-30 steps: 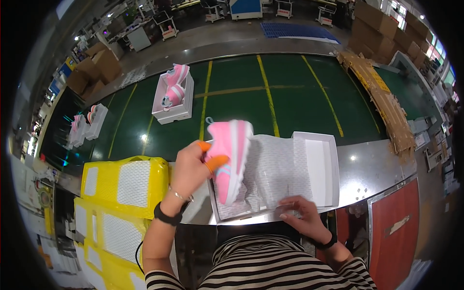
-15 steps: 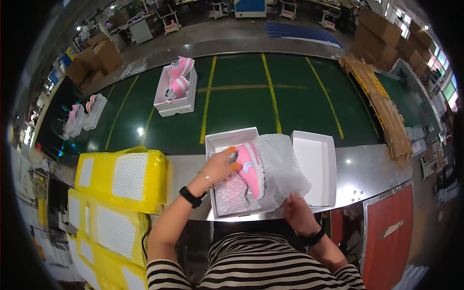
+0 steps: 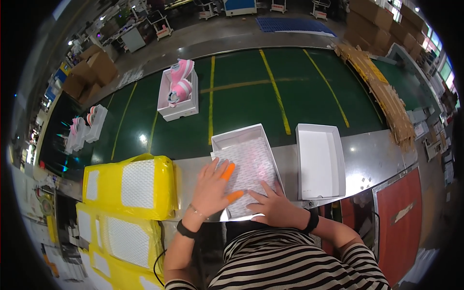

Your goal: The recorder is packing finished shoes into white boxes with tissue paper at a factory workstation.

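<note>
A white shoe box (image 3: 238, 133) stands in front of me on the metal ledge. White textured wrapping paper (image 3: 246, 159) lies folded over its contents, and a faint pink shows through. My left hand (image 3: 210, 188) rests on the paper's left side with fingers spread; orange covers sit on its thumb and one finger. On the paper's lower right lies my right hand (image 3: 273, 205), its fingers apart. Neither hand grips anything. To the right, the white box lid (image 3: 320, 162) lies with its inside facing up.
Farther off on the green conveyor belt (image 3: 241, 96) stands an open box (image 3: 180, 112) with pink shoes (image 3: 181, 91). More boxed shoes (image 3: 94, 118) sit at far left. Yellow-wrapped stacks of white paper (image 3: 137, 183) lie at my left. Torn cardboard (image 3: 377, 92) covers the right edge.
The paper has been folded over the pink shoe, which is now covered. My left hand has let go of the shoe, and my right hand has released the paper's edge.
</note>
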`<state>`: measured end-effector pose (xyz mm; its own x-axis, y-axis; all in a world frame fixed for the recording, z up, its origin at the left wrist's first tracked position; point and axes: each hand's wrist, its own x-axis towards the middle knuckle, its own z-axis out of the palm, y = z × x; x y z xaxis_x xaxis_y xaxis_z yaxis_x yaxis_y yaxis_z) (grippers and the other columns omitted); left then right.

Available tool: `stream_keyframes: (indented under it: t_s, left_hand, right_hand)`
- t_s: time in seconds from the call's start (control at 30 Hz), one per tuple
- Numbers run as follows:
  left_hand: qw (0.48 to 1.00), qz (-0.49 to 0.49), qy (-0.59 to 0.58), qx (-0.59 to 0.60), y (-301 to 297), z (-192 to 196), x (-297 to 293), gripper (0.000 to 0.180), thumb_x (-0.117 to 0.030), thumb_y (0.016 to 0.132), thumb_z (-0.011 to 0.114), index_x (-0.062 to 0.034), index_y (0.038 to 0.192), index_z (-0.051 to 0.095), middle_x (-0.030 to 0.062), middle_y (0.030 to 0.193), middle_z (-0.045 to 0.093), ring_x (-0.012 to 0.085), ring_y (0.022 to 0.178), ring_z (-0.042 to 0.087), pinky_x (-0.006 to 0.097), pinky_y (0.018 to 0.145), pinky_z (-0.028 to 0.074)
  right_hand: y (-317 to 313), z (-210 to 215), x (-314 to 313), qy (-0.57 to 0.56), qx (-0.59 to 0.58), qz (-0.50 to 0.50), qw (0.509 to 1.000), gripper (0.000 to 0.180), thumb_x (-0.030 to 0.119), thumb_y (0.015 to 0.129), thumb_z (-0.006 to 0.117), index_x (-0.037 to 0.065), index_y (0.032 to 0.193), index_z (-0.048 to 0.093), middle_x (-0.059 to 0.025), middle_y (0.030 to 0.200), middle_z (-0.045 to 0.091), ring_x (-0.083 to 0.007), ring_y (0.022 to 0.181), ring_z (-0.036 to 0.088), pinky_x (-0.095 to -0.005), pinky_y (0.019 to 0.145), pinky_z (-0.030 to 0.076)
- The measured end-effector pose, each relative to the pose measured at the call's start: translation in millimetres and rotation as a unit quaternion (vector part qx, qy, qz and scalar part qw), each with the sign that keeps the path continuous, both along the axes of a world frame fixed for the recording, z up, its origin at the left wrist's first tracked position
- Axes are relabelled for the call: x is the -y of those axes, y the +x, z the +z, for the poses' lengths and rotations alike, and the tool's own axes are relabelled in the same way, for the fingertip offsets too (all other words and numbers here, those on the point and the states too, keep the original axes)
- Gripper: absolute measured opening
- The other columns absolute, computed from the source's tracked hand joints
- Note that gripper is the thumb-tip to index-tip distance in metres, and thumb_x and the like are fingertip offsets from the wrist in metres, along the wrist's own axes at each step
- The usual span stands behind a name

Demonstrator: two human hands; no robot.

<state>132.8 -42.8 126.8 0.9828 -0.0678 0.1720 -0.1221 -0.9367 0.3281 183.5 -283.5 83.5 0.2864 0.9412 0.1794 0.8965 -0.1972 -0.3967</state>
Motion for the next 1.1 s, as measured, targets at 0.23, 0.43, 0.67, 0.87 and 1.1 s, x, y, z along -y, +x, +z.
stream_keyframes:
  t_s: [0.23,0.43,0.67,0.87,1.1]
  left_hand:
    - [0.972,-0.055,0.162,-0.164,52.5,-30.3,3.1,0.088,-0.056,0.074,0.071,-0.004,0.14,0.046,0.0223,0.149,0.037,0.0356,0.142,0.029,0.052,0.117,0.016]
    - [0.971,-0.08,0.091,-0.204,41.4,-17.1,-4.2,0.091,-0.053,0.074,0.073,-0.0013,0.142,0.043,0.0258,0.149,0.035,0.0392,0.141,0.029,0.053,0.117,0.015]
    - [0.956,0.008,-0.24,-0.17,29.2,32.0,12.2,0.081,-0.04,0.086,0.07,-0.0006,0.146,0.034,0.0262,0.145,0.042,0.0377,0.137,0.039,0.051,0.114,0.028]
    - [0.711,-0.053,-0.698,-0.068,22.9,18.0,50.7,0.097,-0.02,0.085,0.075,-0.0052,0.155,0.009,0.0245,0.156,0.021,0.0352,0.143,0.029,0.038,0.111,0.034]
    - [0.874,0.03,-0.484,-0.017,3.9,7.2,52.5,0.112,-0.009,0.074,0.082,-0.0084,0.156,0.006,0.0159,0.144,0.034,0.0287,0.124,0.048,0.039,0.104,0.042]
  right_hand:
    - [4.2,3.6,24.9,0.023,-0.148,-0.042,0.988,0.042,0.033,0.086,0.07,0.013,0.122,0.062,-0.0157,0.137,0.052,-0.0419,0.13,0.043,-0.0545,0.107,0.037]
    - [60.9,-7.9,81.4,0.102,-0.157,-0.314,0.931,0.043,0.024,0.086,0.067,0.008,0.124,0.058,-0.0217,0.123,0.059,-0.0399,0.117,0.055,-0.0425,0.096,0.048]
    - [73.9,42.8,108.5,-0.003,-0.29,-0.305,0.907,0.036,-0.002,0.077,0.052,0.004,0.113,0.057,-0.0175,0.078,0.065,-0.0279,0.077,0.069,-0.0404,0.07,0.055]
    - [43.7,106.5,134.4,0.453,-0.665,-0.211,0.555,0.027,-0.007,0.081,0.057,0.003,0.105,0.056,-0.014,0.102,0.066,-0.0222,0.082,0.068,-0.0342,0.072,0.059]
    - [13.7,16.4,89.5,0.392,-0.744,-0.191,0.506,0.035,0.009,0.097,0.049,0.003,0.132,0.047,-0.0148,0.135,0.052,-0.0271,0.127,0.05,-0.043,0.109,0.04]
